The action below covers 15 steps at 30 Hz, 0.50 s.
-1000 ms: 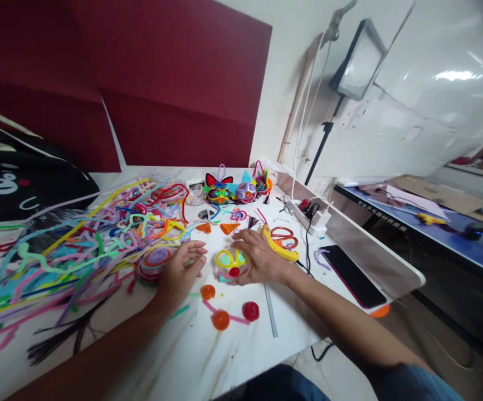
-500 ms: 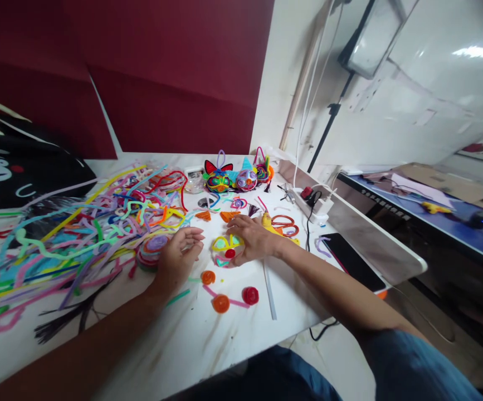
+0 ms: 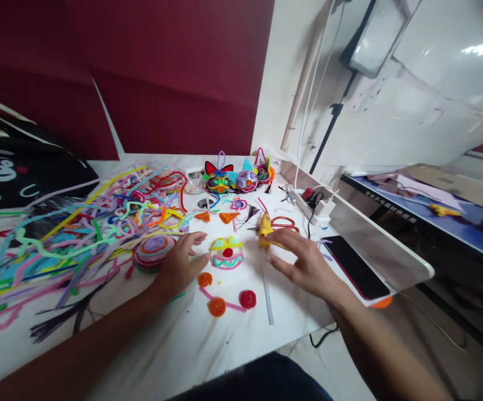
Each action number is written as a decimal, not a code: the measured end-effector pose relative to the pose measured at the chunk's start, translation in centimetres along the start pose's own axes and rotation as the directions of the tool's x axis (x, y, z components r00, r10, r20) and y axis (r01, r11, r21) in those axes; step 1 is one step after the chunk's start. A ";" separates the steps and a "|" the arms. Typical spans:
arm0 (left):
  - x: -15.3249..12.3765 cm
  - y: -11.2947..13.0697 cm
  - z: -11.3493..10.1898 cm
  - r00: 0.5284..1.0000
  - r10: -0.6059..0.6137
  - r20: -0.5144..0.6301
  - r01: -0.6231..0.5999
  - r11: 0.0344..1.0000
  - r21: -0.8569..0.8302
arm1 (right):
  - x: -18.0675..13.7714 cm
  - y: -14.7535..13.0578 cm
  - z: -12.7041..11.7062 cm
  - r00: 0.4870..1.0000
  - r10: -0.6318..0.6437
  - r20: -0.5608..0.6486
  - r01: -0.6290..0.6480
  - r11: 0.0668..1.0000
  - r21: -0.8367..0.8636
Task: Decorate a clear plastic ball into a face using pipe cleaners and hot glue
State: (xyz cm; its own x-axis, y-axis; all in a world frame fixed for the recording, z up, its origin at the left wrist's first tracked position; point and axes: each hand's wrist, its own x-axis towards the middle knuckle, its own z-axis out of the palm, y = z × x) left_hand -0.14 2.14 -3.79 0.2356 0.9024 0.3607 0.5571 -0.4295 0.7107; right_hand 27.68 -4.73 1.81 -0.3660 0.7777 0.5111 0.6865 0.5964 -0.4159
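Observation:
A small pipe-cleaner clown face (image 3: 227, 253), with yellow brows, a red nose and a zigzag teal mouth, lies on the white table (image 3: 170, 345) between my hands. My left hand (image 3: 185, 259) is open just left of it, beside a coiled purple-and-pink disc (image 3: 153, 250). On the other side my right hand (image 3: 303, 259) is spread open, its fingertips at the yellow glue gun (image 3: 265, 229); whether they touch it I cannot tell. Nearer me lie orange coils (image 3: 216, 306), a red coil (image 3: 248, 299) and a pink pipe cleaner (image 3: 233, 304). A clear glue stick (image 3: 268, 298) extends from the gun.
A heap of colourful pipe cleaners (image 3: 99, 223) covers the left side. Finished decorated balls (image 3: 247, 179) stand at the back. Orange-handled scissors (image 3: 285, 223), a power strip (image 3: 314, 209) and a black phone (image 3: 354, 264) lie to the right. A raised panel (image 3: 375, 245) borders that edge.
My right hand has left the clown face and moved right, over to the glue gun. The face now shows whole. My left hand has shifted slightly right.

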 end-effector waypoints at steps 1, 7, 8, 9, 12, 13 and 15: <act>-0.1 0.0 0.0 0.998 0.064 0.014 -0.064 0.997 0.050 | -1.1 -0.3 0.2 1.000 0.015 -0.026 -0.014 1.000 0.011; -0.9 0.7 -0.1 0.902 0.380 0.202 -0.422 0.874 0.242 | -5.5 -1.3 2.6 0.996 0.002 -0.091 -0.001 1.000 0.018; -1.0 0.7 0.0 0.896 0.379 0.232 -0.433 0.862 0.264 | -5.7 -1.4 2.9 0.996 -0.003 -0.091 0.005 1.000 0.027; -1.0 0.7 0.0 0.893 0.367 0.261 -0.434 0.855 0.284 | -5.8 -1.5 3.1 0.996 -0.004 -0.091 0.008 0.999 0.040; -1.2 0.6 0.3 0.890 0.317 0.327 -0.420 0.849 0.320 | -5.9 -1.7 3.6 0.995 0.000 -0.100 0.007 0.998 0.069; -1.2 0.5 0.3 0.892 0.310 0.330 -0.415 0.852 0.321 | -5.9 -1.8 3.7 0.995 0.000 -0.102 0.007 0.998 0.070; -1.2 0.4 0.5 0.892 0.314 0.326 -0.414 0.857 0.308 | -5.9 -1.8 3.9 0.995 0.005 -0.097 0.002 0.998 0.070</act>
State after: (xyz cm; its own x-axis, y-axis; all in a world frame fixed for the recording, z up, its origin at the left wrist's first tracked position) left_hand 0.19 0.89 -4.20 0.6448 0.6806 0.3478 0.6246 -0.7315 0.2734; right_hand 26.20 -9.60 -3.37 -0.3002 0.7576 0.5796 0.6404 0.6104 -0.4662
